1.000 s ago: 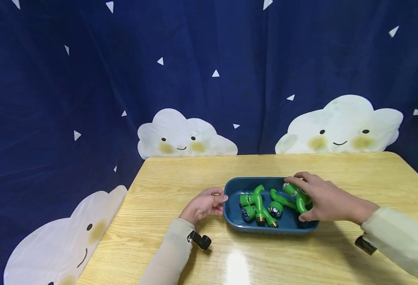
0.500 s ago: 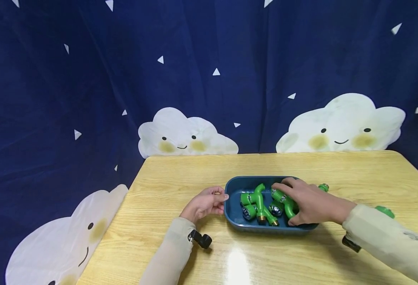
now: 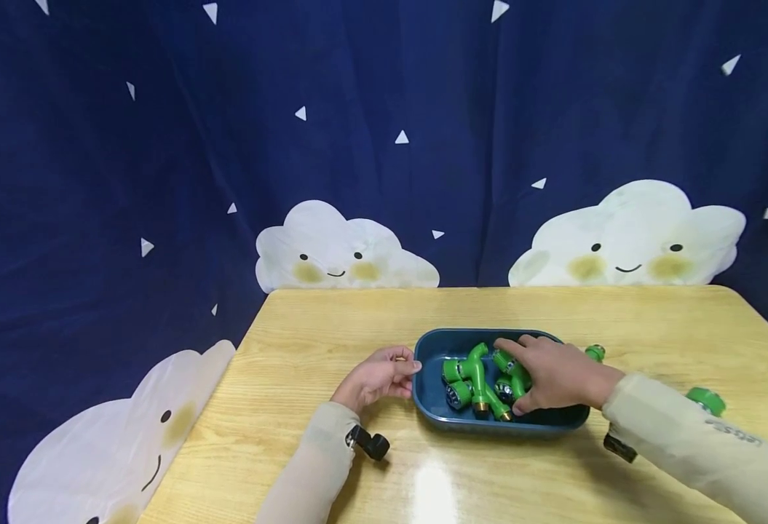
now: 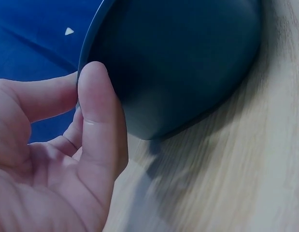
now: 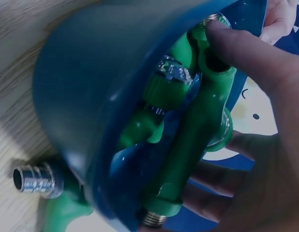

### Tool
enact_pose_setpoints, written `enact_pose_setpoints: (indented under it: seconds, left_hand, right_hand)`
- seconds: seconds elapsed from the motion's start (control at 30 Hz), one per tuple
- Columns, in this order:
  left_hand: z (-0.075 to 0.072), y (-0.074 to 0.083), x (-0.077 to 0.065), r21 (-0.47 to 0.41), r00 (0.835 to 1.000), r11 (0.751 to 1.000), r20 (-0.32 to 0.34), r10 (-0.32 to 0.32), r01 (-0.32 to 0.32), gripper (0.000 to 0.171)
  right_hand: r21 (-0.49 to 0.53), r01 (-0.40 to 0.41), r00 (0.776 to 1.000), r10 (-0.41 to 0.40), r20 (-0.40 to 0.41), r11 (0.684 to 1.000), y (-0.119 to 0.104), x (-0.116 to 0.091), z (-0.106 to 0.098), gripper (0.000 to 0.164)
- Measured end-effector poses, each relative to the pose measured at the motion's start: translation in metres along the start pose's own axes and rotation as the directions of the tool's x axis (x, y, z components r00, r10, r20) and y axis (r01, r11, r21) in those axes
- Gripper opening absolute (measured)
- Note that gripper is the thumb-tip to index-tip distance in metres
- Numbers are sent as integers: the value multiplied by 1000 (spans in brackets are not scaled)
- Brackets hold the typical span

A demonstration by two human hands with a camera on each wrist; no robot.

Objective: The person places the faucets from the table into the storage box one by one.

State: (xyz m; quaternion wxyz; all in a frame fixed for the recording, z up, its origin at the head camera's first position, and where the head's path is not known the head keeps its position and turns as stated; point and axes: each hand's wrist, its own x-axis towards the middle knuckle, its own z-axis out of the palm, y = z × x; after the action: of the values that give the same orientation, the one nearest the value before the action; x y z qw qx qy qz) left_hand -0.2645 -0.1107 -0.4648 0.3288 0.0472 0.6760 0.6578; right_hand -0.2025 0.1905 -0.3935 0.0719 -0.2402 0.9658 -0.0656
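At the left end of the dark blue bin (image 3: 501, 426), my left hand (image 3: 377, 378) pinches the rim between thumb and fingers. The left wrist view shows the thumb on the inner side of the bin wall (image 4: 188, 58). My right hand (image 3: 557, 375) reaches into the right half of the bin and grips a green tap (image 5: 192, 128). The tap has a threaded metal end, and the palm partly hides it in the head view. Left of it lie other green taps (image 3: 474, 375) with brass-coloured ends, some crossing each other.
On the wooden table (image 3: 331, 320), right of the bin, are a green threaded piece (image 3: 595, 353) and another green piece (image 3: 706, 400), both partly behind my right arm. A dark blue curtain (image 3: 357, 73) with white clouds hangs behind the table.
My right hand has moved left inside the bin with the tap, towards the other taps. Green pieces beyond the right arm have come into view. The left hand stays on the rim.
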Motion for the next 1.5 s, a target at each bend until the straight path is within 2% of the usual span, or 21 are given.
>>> enact_pose_setpoints:
  seconds: [0.23,0.5,0.73,0.9,1.27,1.5]
  left_hand:
    - [1,-2,-3,6,1000,1000,-9,-1,1,11]
    - [1,0,-2,6,1000,1000,-4,-8,8,11]
    - [0,2,-1,-1,1000,1000,-5,-4,4,10]
    - [1,1,-1,-4,1000,1000,5,-6,6,10]
    - [2,1,-3,-6,1000,1000,20,4,-4,10]
    - [1,0,-1,-8,1000,1000,15,1,-1,10]
  right_hand:
    - [6,-34,999,33,24,999,-9,8,4,103]
    - [2,-119,991,119,63,993,-9,18,5,103]
    - [18,-136,988,134,74,991,-9,25,3,104]
    - [26,-170,979,165,119,985,-9,30,2,105]
    - [110,-158,958,125,259,981,-11,42,1,106]
    - [133,-140,956,99,277,981,-8,42,0,104]
